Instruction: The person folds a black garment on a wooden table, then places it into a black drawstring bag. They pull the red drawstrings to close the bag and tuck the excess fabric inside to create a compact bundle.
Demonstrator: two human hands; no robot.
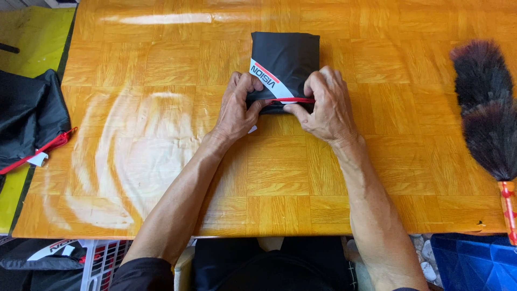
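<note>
Both hands pinch the near edge of a folded black fabric bundle (284, 62), left hand (237, 108) and right hand (326, 105) closed on its red cord (296, 100). Under them lies a glossy orange parquet-patterned table (161, 161). Far right of the grip rests a feather duster (487, 108); far left, more black fabric (27, 116). Fingertips are tucked under, hidden.

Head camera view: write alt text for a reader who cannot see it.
Two bare hands, left hand and right hand, press a folded black fabric bundle with a red edge on an orange wooden table. A dark feather duster lies at the right.
</note>
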